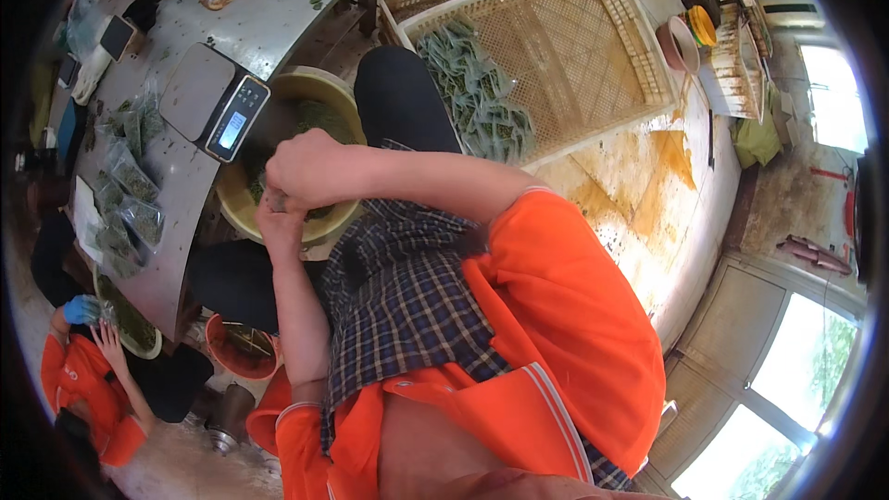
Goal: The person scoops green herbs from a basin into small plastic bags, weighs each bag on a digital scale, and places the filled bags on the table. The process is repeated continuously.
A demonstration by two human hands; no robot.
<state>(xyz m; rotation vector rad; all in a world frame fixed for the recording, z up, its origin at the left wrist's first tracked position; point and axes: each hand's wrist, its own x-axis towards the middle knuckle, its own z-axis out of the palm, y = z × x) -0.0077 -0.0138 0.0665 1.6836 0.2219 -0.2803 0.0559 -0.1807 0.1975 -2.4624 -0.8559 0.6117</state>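
My right hand (305, 165) and my left hand (281, 226) meet over a yellowish plastic tub (243, 219). Pinched between them is a small translucent bag (278, 201), mostly covered by my fingers. Loose green plant material (323, 118) lies in the tub, which stands between my knees. Close by, on the metal table's edge, sits a digital scale (198, 94) with its display lit. Several filled clear plastic bags (132, 177) lie on the table left of the scale.
A cream plastic crate (576, 62) on my right holds rows of filled bags (472, 90). At lower left a co-worker in orange (87, 375) has hands over a green-filled basin (128, 319). Near my left side are a red bucket (243, 347) and a metal flask (229, 417).
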